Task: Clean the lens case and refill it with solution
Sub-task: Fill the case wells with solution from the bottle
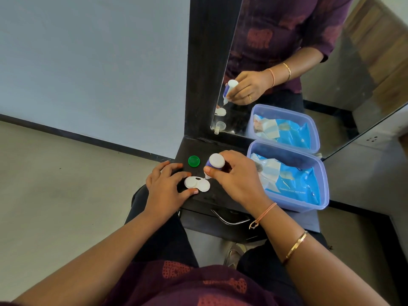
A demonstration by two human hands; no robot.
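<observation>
A white two-well lens case [197, 183] lies on the dark dresser top [217, 196] with both wells uncovered. My left hand [166, 186] steadies it, thumb and forefinger touching its left well. My right hand [237, 175] holds a small white and purple solution bottle [214, 162] upside down, its nozzle pointing at the right well. A green cap [194, 161] rests on the dresser top just behind the case.
A clear plastic box [293, 200] holding a blue wipes pack stands at the right. A mirror [287, 62] in a dark frame rises behind the dresser top. A metal drawer handle [229, 219] sits below the front edge. The floor lies to the left.
</observation>
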